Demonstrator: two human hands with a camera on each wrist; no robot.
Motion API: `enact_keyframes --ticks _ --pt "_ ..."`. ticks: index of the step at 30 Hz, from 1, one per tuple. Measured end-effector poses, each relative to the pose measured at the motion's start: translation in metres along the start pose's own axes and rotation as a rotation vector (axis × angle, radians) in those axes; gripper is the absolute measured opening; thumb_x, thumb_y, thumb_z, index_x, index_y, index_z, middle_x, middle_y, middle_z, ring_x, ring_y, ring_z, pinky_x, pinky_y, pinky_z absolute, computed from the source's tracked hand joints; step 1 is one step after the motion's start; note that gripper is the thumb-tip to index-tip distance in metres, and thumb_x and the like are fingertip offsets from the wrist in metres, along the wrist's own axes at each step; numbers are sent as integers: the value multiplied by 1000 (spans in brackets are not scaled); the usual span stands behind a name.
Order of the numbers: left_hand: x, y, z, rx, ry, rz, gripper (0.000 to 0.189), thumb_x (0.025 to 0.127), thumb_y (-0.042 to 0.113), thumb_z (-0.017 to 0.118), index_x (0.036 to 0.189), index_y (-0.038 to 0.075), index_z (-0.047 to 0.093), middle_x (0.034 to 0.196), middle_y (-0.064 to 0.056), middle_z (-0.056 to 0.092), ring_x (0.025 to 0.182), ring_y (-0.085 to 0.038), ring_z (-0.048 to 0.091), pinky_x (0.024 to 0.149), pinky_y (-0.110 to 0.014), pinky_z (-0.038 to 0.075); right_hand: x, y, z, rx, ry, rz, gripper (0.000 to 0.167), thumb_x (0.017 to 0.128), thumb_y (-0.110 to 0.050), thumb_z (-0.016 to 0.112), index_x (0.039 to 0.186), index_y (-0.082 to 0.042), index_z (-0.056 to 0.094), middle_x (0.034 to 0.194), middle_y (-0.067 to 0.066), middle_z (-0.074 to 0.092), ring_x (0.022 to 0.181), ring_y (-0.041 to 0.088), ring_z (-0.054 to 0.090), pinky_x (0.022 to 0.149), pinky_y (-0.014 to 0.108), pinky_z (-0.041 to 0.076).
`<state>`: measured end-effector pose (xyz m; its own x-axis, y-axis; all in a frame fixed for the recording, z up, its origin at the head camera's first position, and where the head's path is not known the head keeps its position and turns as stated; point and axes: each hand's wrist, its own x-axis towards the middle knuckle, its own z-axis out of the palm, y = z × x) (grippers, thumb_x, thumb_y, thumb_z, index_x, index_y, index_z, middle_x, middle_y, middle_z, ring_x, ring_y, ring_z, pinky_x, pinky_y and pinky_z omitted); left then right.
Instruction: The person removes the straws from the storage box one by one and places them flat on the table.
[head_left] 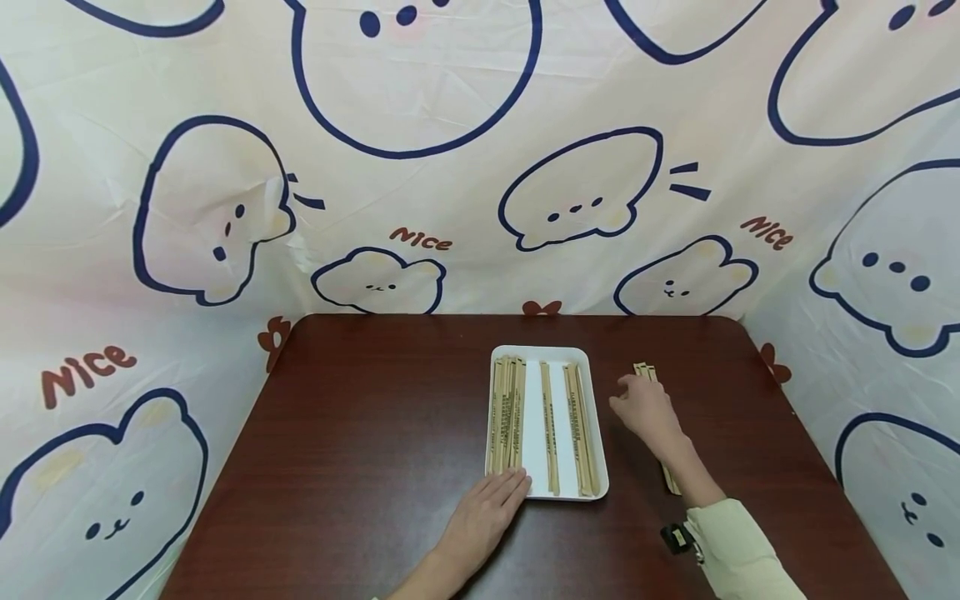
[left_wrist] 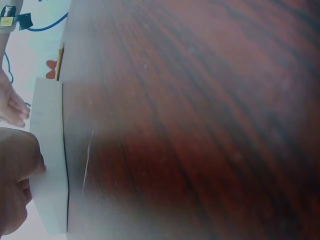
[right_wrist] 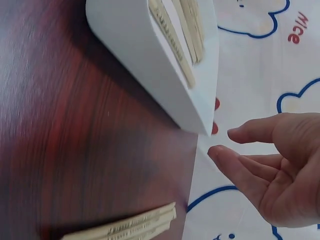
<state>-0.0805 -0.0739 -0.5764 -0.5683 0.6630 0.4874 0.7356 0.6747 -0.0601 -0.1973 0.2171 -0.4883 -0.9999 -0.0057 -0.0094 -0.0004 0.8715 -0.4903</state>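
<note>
My left hand rests with straight fingers on the near-left corner of a white rectangular tray. Inside the tray lie slim tan packets with printed lettering that look like paper-wrapped chopsticks: a bundle on the left, a single one mid-tray, and a small group on the right. To the tray's right, my right hand hovers over more wrapped chopsticks on the table, partly hiding them. In the right wrist view its thumb and fingertips are apart, with nothing between them.
The dark brown wooden table extends around the tray. Light cloth with cartoon animals rises behind the table and along both sides. A small black device is strapped at the right wrist, by the pale sleeve.
</note>
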Motion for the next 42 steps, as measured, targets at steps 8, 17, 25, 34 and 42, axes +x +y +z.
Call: enact_keyframes --ticks 8,17,25,34,42 --pt "-1 -1 2 9 -14 7 44 87 6 60 130 6 65 133 -8 63 122 -19 59 103 -34 46 5 -21 22 15 -30 -26 33 87 -6 65 114 14 65 68 9 64 53 13 51 47 30 44" --pt "-1 -1 3 1 -17 9 43 87 7 61 130 7 65 133 -8 63 122 -19 59 102 -34 47 -1 -39 53 53 -73 -38 24 86 -4 65 68 -6 48 56 -3 35 47 11 34 42 25 29" --pt "1 1 2 -11 22 4 45 92 9 39 126 5 68 129 -9 65 119 -20 62 99 -35 50 0 -50 73 11 -79 -98 14 83 -6 73 89 6 68 63 6 57 51 13 45 44 27 40" --pt "-1 0 1 8 -18 6 44 87 9 60 131 7 64 134 -7 63 124 -18 58 102 -34 47 0 -54 89 -10 -65 -146 29 79 -3 70 63 -10 47 55 -1 38 47 13 33 42 25 29" --pt "-1 -1 2 4 -23 2 43 88 9 59 130 7 65 133 -7 63 123 -18 58 102 -34 47 1 -54 91 -5 -87 -102 28 78 2 68 63 -10 48 54 1 43 44 13 37 40 25 30"
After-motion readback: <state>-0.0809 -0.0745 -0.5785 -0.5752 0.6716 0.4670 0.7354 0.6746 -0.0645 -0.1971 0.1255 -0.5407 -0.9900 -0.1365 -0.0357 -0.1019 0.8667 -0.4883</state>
